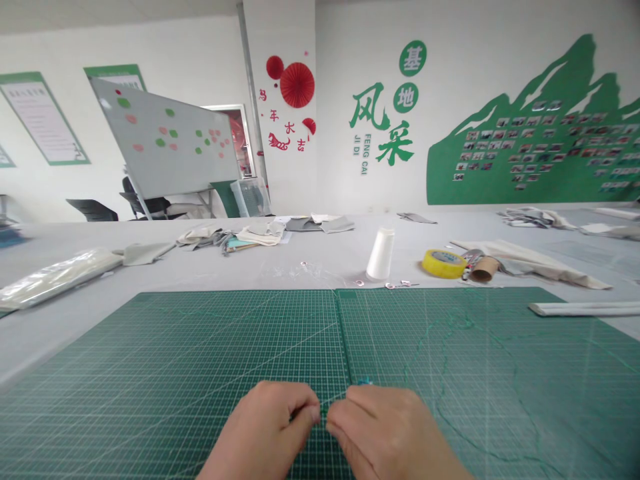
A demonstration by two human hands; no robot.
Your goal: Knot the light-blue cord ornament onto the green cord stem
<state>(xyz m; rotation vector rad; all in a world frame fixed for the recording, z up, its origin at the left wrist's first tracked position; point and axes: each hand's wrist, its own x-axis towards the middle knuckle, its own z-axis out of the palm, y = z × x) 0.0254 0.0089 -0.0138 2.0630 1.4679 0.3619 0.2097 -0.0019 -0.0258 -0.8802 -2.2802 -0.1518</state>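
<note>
Close together over the green cutting mats, my two hands are at the bottom centre of the head view. My left hand is closed, its thumb and forefinger pinched together. Facing it, my right hand also pinches with its fingertips. A short bit of green thread shows in the small gap between the fingertips. Just behind my right hand pokes out a small teal-blue thing, mostly hidden. Long loose green thread lies in loops over the right cutting mat. Bare grid lines show on the left cutting mat.
Beyond the mats stand a white thread cone and a yellow tape roll, with a cardboard tube beside it. Fabric scraps lie farther back. A plastic-wrapped roll is at left, a white rolled piece at right.
</note>
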